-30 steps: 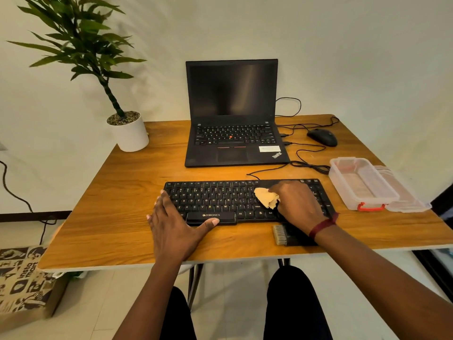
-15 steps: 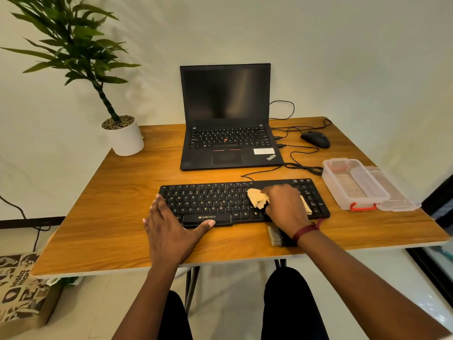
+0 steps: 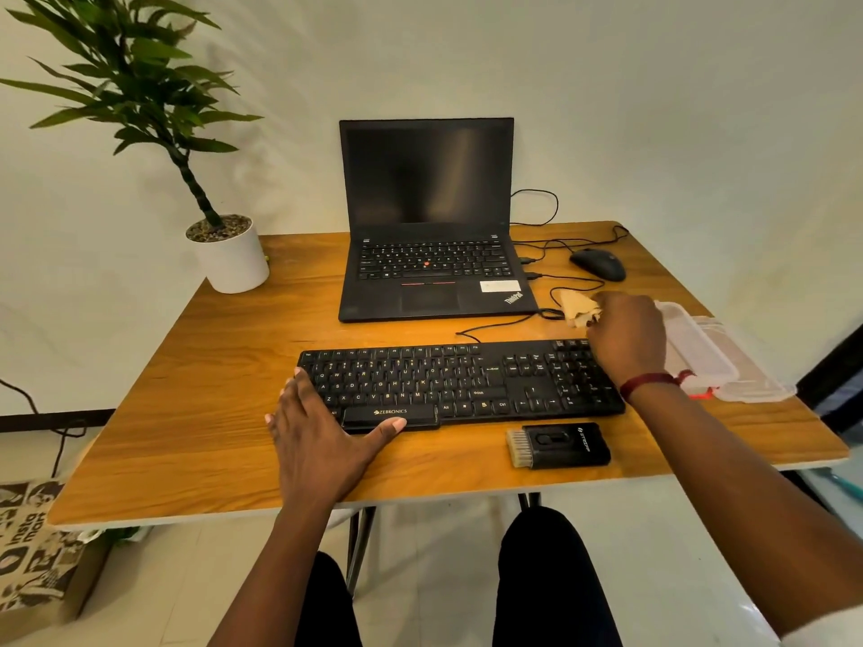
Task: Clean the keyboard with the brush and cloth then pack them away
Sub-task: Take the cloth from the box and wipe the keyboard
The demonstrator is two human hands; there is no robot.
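Note:
A black keyboard [image 3: 462, 382] lies across the middle of the wooden table [image 3: 196, 413]. My left hand [image 3: 322, 441] rests flat on its lower left corner, fingers straight and thumb against the front edge. My right hand [image 3: 628, 333] is raised above the keyboard's far right corner and grips a crumpled tan cloth [image 3: 576, 308]. A black brush [image 3: 558, 445] with pale bristles lies on the table in front of the keyboard's right end. Just right of my right hand stands a clear plastic box [image 3: 700, 347] with a red clip.
An open black laptop [image 3: 427, 226] stands behind the keyboard. A black mouse [image 3: 597, 263] and loose cables [image 3: 551, 282] lie at the back right. A potted plant [image 3: 229, 254] occupies the back left corner. The box's clear lid [image 3: 756, 385] lies beside it near the right edge.
My right hand has lifted the cloth off the keys and carried it to the right and back, towards the plastic box. The brush is now uncovered. My left hand stays put.

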